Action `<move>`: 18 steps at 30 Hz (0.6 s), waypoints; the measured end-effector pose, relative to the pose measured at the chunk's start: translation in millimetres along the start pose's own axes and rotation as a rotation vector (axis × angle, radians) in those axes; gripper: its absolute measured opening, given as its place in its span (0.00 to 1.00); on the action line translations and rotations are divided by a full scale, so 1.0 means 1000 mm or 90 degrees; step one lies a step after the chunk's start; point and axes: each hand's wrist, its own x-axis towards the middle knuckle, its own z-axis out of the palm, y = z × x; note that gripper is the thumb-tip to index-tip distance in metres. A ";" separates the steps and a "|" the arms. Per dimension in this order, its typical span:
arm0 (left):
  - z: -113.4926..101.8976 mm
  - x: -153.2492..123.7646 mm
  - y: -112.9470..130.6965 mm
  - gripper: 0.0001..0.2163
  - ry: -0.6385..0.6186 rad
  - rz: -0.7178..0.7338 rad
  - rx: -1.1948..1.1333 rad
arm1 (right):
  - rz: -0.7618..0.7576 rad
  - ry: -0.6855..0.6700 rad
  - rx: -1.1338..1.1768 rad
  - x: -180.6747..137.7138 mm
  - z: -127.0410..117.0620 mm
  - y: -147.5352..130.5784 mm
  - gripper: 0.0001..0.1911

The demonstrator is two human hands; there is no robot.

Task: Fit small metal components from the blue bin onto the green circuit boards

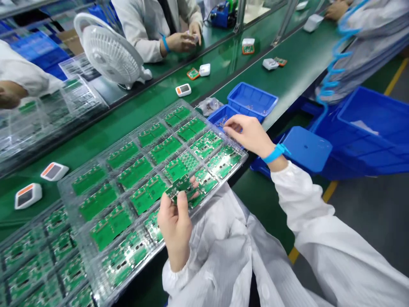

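Note:
My left hand (175, 219) grips a small green circuit board (179, 186) between thumb and fingers, over the near edge of a clear plastic tray (111, 187). Rows of green circuit boards lie in the tray's compartments. My right hand (251, 134) is at the small blue bin (217, 114) beside the tray's right end. Its thumb and fingertips are pinched together; whatever is between them is too small or hidden to make out. Small loose parts lie in that bin. A blue wrist strap (275, 153) circles my right wrist.
Another blue bin (252, 99) and a clear plastic bag (209, 105) sit behind. White devices (28, 196) lie along the green conveyor belt (223, 74). A second board tray (35, 260) is at lower left, a white fan (108, 53) across. Co-workers' hands (182, 41) work opposite.

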 end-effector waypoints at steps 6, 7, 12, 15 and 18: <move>-0.001 -0.004 -0.016 0.19 -0.081 -0.080 -0.088 | 0.049 -0.151 -0.349 0.048 0.022 0.071 0.20; -0.003 -0.004 -0.018 0.21 -0.075 -0.079 -0.074 | 0.045 -0.156 -0.350 0.054 0.026 0.075 0.21; -0.008 -0.005 -0.018 0.23 -0.054 -0.060 -0.004 | 0.030 -0.188 -0.353 0.070 0.035 0.082 0.22; -0.007 -0.005 -0.015 0.22 -0.064 -0.060 -0.005 | 0.017 -0.190 -0.355 0.072 0.034 0.083 0.20; -0.004 -0.005 -0.013 0.17 -0.088 -0.061 -0.026 | -0.006 -0.203 -0.346 0.071 0.033 0.083 0.19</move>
